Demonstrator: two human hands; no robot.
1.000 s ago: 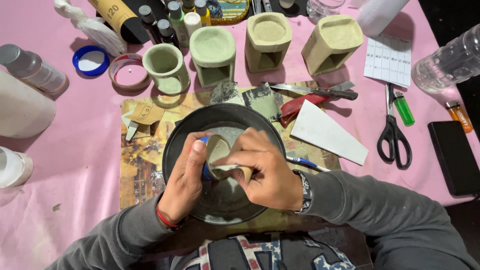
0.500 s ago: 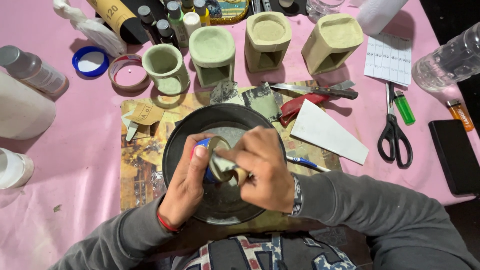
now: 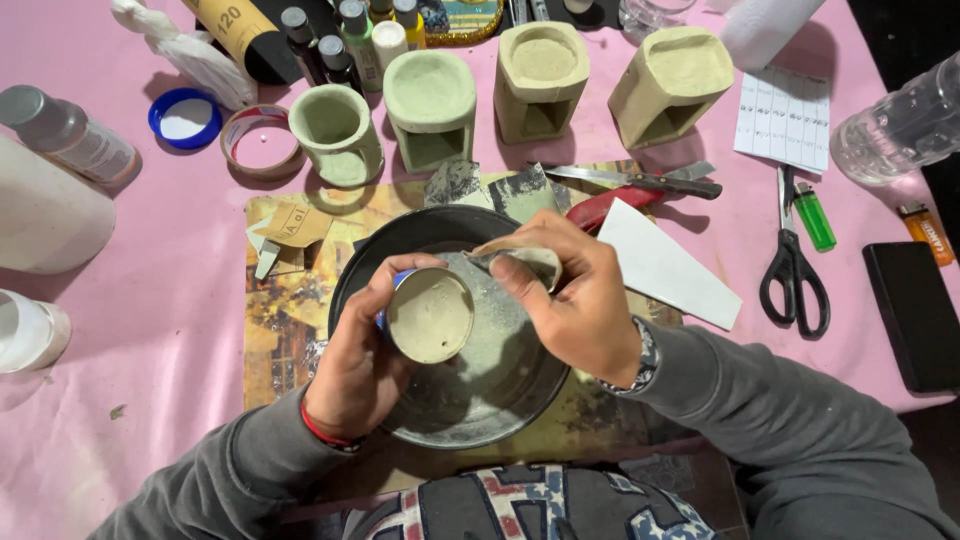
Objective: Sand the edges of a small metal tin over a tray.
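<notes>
My left hand [image 3: 362, 352] grips a small round pale-green clay pot [image 3: 430, 315] with a blue rim, its flat bottom turned up toward me. My right hand [image 3: 575, 300] pinches a folded piece of sandpaper [image 3: 522, 260] just right of the pot, not touching it. Both hands hover over a dark round metal pan [image 3: 490, 390] dusted with grey-green powder. The pan rests on a worn yellowish board [image 3: 285, 310].
Behind the pan stand a green clay cup [image 3: 335, 130] and three square clay burners [image 3: 432, 105], [image 3: 541, 78], [image 3: 672, 82]. A knife [image 3: 640, 182], white card [image 3: 665, 265], scissors [image 3: 793, 265], green lighter [image 3: 814, 215] and black phone [image 3: 912, 312] lie right. Bottles and a tape roll [image 3: 262, 140] sit left.
The hands were pressed together, rubbing the pot with the sandpaper. Now they have parted: the pot's bottom is turned up in view and the sandpaper is lifted off to the right.
</notes>
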